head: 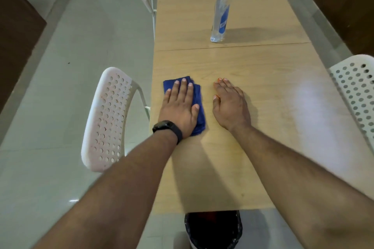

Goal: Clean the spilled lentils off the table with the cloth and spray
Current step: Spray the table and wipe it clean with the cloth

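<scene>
The left hand (179, 105) presses flat on the folded blue cloth (199, 107) near the table (263, 127) edge; the right hand (230, 103) rests spread beside it. No lentils are visible, perhaps blurred. Wipe with even pressure toward the bin (213, 228). The spray bottle (221, 6) stands well beyond.

Light wooden table (253, 62) under folded blue cloth (199, 107), upright spray bottle (221, 10), two flat hands.

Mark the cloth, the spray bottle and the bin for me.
cloth (199, 95), head view, bare blue edge right of the left hand's fingers.
spray bottle (221, 9), head view, clear mid-body.
bin (212, 226), head view, dark liner inside.
</scene>
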The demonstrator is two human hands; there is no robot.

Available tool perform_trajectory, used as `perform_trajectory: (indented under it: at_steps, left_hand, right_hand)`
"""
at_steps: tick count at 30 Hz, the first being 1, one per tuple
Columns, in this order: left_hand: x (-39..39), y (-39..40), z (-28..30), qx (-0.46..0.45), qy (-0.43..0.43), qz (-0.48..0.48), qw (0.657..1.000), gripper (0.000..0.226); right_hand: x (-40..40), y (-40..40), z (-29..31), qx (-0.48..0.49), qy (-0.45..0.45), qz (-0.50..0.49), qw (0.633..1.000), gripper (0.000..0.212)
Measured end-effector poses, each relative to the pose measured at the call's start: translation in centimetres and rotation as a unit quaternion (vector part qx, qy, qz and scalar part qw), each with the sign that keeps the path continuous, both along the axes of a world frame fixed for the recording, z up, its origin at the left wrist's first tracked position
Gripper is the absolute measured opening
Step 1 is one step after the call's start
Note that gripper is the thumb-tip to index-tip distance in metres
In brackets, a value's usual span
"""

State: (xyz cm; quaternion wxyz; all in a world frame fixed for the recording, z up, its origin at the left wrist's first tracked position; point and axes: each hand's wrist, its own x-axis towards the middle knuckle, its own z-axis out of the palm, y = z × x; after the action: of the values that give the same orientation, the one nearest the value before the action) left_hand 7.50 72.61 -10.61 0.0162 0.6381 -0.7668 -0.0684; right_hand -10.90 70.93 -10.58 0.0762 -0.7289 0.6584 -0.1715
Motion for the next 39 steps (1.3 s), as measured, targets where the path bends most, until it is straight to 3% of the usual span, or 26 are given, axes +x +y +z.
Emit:
perform_trajectory:
  at_steps: [8, 15, 20, 25, 30, 34, 39]
  left_hand:
    - [-1.5, 14.2, 0.4, 0.018, 0.016, -0.019, 1.000, 0.070]
    - [3.1, 16.6, 0.4, 0.023, -0.004, 0.040, 0.999, 0.073]
    - [-1.7, 12.7, 0.4, 0.019, 0.004, 0.109, 0.994, 0.076]
    - [-7.8, 16.9, -0.1, 0.015, 0.015, 0.019, 1.000, 0.073]
    - [-4.3, 23.0, 0.3, 0.041, -0.002, 0.005, 0.999, 0.069]
    - [-0.7, 20.4, 0.3, 0.031, -0.007, 0.043, 0.999, 0.071]
    - [-0.7, 9.7, 0.4, 0.023, -0.004, 0.100, 0.995, 0.076]
  right_hand:
    - [-0.9, 4.3, 0.8, 0.012, -0.093, 0.006, 0.996, 0.050]
    - [-5.8, 12.1, 0.6, 0.043, 0.032, 0.059, 0.997, 0.054]
    - [-6.1, 12.7, -0.2, 0.020, 0.055, 0.058, 0.997, 0.058]
    - [-6.9, 13.0, 0.0, 0.021, 0.054, 0.064, 0.996, 0.051]
    - [-6.4, 13.3, 0.7, 0.037, 0.042, 0.061, 0.997, 0.051]
    - [-6.4, 13.2, 0.5, 0.038, 0.033, 0.061, 0.997, 0.055]
    - [-6.4, 12.9, -0.3, 0.015, 0.019, 0.066, 0.998, 0.059]
